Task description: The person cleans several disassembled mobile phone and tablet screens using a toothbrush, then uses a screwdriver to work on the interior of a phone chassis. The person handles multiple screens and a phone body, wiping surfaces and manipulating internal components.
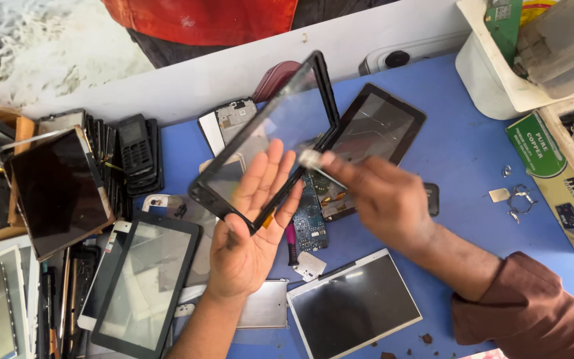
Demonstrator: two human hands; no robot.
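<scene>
Head view, looking down. Left hand [250, 223] open and flat, palm up, fingers spread, propping a black-framed touch panel [270, 136] from beneath; panel tilted, far edge raised, long axis running from near-left to far-right, lower edge resting on the fingertips and across the palm. Glass clear enough to show the fingers through it. Right hand [383, 199] closed in a pinch on a small pale wad [310, 158], perhaps cloth or tissue, too blurred to say, pressed at or just beside the panel's right-hand edge. Right hand nearer that edge, coming in from the right; left hand wholly underneath. Panel thus straight to the left of the pinching hand, touching or nearly touching the wad.

Below the panel, lying flat: a second dark tablet screen [380, 126] just beyond the right hand, a green circuit board [310, 223] between the two wrists, a loose display panel [353, 306] near the right forearm, and another framed screen [144, 286] beside the left forearm.

Surface: a blue tabletop [463, 166], crowded. At the left, a row of stacked phone bodies and screens standing on edge [111, 163]. At the far right, a white tub [493, 80] of parts and a cardboard box [559, 176]; small metal bits [516, 196] between them and the right hand. Beyond the table's far edge, a person in red, only partly seen.
</scene>
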